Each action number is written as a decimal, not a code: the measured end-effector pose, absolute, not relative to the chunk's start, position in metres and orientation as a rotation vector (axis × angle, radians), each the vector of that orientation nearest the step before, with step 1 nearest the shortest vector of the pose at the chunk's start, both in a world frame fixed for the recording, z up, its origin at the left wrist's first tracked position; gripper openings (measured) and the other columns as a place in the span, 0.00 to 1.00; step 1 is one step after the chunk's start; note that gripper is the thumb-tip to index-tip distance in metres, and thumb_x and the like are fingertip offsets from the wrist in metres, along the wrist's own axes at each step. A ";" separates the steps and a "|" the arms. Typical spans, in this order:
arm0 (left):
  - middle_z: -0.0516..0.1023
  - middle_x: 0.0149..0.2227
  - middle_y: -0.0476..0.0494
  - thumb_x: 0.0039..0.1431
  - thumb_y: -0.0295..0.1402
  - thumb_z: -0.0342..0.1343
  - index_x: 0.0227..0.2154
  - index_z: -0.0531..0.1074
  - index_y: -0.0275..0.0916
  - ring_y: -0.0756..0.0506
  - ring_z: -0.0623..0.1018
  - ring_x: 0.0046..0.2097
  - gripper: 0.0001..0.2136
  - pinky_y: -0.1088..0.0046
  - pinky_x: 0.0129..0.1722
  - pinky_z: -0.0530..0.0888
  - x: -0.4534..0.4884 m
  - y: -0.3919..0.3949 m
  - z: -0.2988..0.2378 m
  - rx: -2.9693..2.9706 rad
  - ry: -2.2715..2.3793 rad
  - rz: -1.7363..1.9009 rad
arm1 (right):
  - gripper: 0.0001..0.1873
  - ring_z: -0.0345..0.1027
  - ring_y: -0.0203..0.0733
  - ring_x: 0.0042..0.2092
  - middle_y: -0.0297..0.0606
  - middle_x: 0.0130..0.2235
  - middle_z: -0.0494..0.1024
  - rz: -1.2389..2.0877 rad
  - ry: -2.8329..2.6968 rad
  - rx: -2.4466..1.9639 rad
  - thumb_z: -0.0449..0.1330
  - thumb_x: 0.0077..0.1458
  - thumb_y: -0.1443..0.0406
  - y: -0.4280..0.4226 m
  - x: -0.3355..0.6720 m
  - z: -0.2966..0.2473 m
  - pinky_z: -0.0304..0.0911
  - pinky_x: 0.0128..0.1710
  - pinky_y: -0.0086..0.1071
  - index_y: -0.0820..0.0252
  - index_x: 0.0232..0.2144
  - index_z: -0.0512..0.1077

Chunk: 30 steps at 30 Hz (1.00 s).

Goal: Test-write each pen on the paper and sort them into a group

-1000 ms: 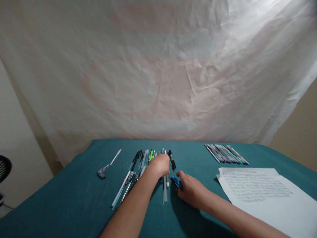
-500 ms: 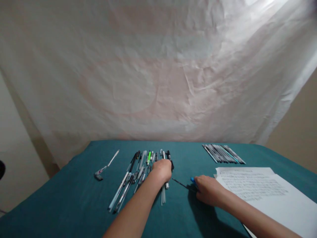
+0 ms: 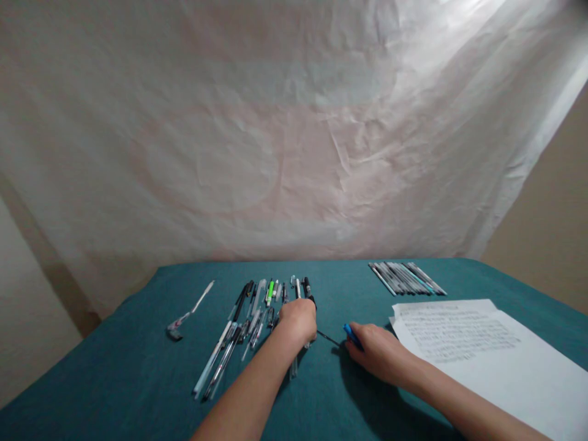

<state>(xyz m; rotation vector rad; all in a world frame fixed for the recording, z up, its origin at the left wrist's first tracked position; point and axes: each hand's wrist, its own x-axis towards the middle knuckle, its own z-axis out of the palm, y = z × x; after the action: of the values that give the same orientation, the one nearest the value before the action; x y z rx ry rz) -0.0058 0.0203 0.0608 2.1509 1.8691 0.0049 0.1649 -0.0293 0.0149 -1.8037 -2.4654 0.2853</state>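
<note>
My left hand (image 3: 299, 320) is curled into a fist on top of a loose heap of pens (image 3: 257, 312) in the middle of the teal table (image 3: 138, 380), and seems to grip a pen body; a thin dark pen refill (image 3: 328, 337) sticks out of it to the right. My right hand (image 3: 374, 350) lies just right of that, fingers closed round a small blue pen part (image 3: 351, 334). The two hands are a short gap apart.
A neat row of pens (image 3: 407, 278) lies at the back right. Sheets of printed paper (image 3: 463, 343) cover the right side. A single pen with a dark end (image 3: 188, 311) lies apart at the left. A creased white sheet (image 3: 294, 122) hangs behind the table.
My right hand drew away to the right from my left, pulling the blue part off; a thin dark refill now shows between the hands. The view also tilted slightly.
</note>
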 end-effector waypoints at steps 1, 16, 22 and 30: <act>0.76 0.37 0.31 0.28 0.26 0.64 0.30 0.75 0.36 0.35 0.75 0.40 0.17 0.65 0.38 0.71 -0.005 0.020 0.060 2.176 1.862 -0.018 | 0.10 0.71 0.46 0.34 0.44 0.33 0.76 0.290 -2.469 -1.794 0.49 0.52 0.61 -0.030 0.163 0.013 0.52 0.28 0.29 0.59 0.33 0.66; 0.77 0.32 0.35 0.30 0.25 0.60 0.30 0.72 0.37 0.36 0.76 0.36 0.16 0.68 0.32 0.71 0.013 0.004 0.044 2.369 1.694 0.000 | 0.07 0.71 0.46 0.32 0.45 0.30 0.76 0.267 -2.402 -1.931 0.50 0.46 0.68 -0.016 0.191 0.014 0.48 0.25 0.28 0.62 0.27 0.69; 0.75 0.35 0.41 0.45 0.27 0.53 0.37 0.66 0.40 0.41 0.75 0.39 0.13 0.70 0.36 0.69 0.021 0.008 0.026 2.411 1.669 0.253 | 0.05 0.68 0.40 0.28 0.41 0.26 0.75 0.355 -2.253 -1.905 0.52 0.46 0.67 -0.002 0.198 0.001 0.47 0.23 0.26 0.62 0.23 0.67; 0.71 0.37 0.43 0.53 0.28 0.47 0.36 0.65 0.40 0.44 0.71 0.41 0.08 0.71 0.38 0.67 0.024 0.015 0.009 2.597 1.634 0.427 | 0.05 0.62 0.35 0.24 0.35 0.21 0.70 0.460 -1.998 -1.727 0.51 0.45 0.67 0.012 0.205 -0.008 0.48 0.23 0.25 0.62 0.21 0.65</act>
<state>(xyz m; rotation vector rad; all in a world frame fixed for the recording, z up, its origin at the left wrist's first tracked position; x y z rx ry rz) 0.0244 0.0145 0.0088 2.5973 1.6341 0.4270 0.2053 0.0124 -0.0082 -1.7270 -1.9975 0.4597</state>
